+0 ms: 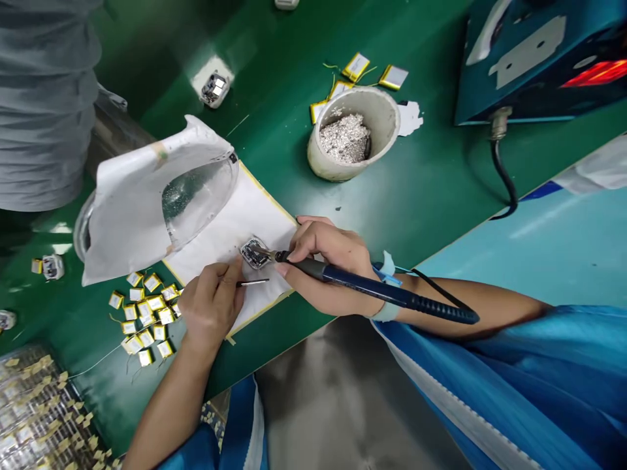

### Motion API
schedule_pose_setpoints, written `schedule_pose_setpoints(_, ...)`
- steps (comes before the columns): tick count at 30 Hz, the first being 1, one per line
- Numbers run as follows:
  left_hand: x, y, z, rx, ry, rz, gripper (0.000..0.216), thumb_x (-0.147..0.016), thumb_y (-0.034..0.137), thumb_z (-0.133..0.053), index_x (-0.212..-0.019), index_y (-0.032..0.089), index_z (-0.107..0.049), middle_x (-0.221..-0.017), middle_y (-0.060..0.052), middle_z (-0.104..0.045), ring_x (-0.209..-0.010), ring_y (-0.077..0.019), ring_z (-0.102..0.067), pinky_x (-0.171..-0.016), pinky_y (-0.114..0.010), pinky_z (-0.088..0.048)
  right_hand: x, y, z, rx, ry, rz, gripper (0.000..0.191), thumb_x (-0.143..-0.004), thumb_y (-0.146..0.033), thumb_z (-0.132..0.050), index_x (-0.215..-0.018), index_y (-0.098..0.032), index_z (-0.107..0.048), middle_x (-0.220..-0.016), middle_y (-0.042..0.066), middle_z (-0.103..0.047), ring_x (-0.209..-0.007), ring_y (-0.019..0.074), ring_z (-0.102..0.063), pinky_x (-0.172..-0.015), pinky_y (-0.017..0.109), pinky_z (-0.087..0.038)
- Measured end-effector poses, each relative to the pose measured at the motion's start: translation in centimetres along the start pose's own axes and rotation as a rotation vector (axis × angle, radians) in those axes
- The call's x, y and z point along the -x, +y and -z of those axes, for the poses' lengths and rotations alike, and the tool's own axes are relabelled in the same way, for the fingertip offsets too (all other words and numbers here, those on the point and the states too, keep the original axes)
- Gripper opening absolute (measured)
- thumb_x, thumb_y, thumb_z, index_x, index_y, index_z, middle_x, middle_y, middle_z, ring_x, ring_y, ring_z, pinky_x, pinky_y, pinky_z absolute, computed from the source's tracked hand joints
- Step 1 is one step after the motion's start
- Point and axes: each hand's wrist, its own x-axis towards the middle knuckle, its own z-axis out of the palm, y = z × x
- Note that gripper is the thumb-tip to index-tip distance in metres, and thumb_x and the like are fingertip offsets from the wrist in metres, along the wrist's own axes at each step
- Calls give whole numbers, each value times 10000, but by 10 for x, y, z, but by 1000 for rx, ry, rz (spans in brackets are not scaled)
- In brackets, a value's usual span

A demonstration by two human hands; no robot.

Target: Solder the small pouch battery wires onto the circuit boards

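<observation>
Clenching a soldering iron [362,281] in the right hand [328,264], its tip on a circuit module [255,253] atop a white paper pad [245,222], the person pinched a thin metal pick [253,282] in the left hand [210,305]; the module looked light, fragile, best held by its edges.

A soldering iron [353,277] touches a small circuit module [255,253] on white paper [230,222].

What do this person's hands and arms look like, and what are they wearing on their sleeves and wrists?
The left hand and right hand are bare, with no gloves. The forearms are uncovered above shiny blue sleeves with white edging. A pale band circles the right wrist, and a thin black cord runs along that forearm.
</observation>
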Motion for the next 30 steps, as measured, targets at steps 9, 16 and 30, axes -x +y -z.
schedule_pose_setpoints(9, -4, 3, -2, -25, 16, -6, 369, -1031, 307, -749, -1397, 266, -770, -967, -61, -776, -732, -144, -684, -634, -302, -422, 3, 0, -1, 37, -34, -10, 237, -885, -214, -790, -859, -278, -563, -633, -85, -620, -604, 172, -672, -1008, 481, -576)
schedule_pose_setpoints(16, -7, 4, -3, -17, 54, -35, 376, -1025, 264, -761, -1399, 226, -757, -944, -58, -780, -723, -152, -677, -628, -307, -411, 2, 1, -2, 47, -32, 1, 237, -886, -219, -796, -860, -274, -567, -677, -75, -656, -577, 156, -625, -992, 466, -567)
schedule_pose_setpoints(30, -5, 1, -6, -35, 73, -25, 341, -1025, 309, -762, -1361, 260, -781, -925, -49, -766, -689, -140, -657, -600, -311, -379, 4, 0, -3, 60, -50, -5, 233, -876, -224, -796, -852, -269, -569, -721, -64, -710, -625, 163, -677, -1074, 504, -544)
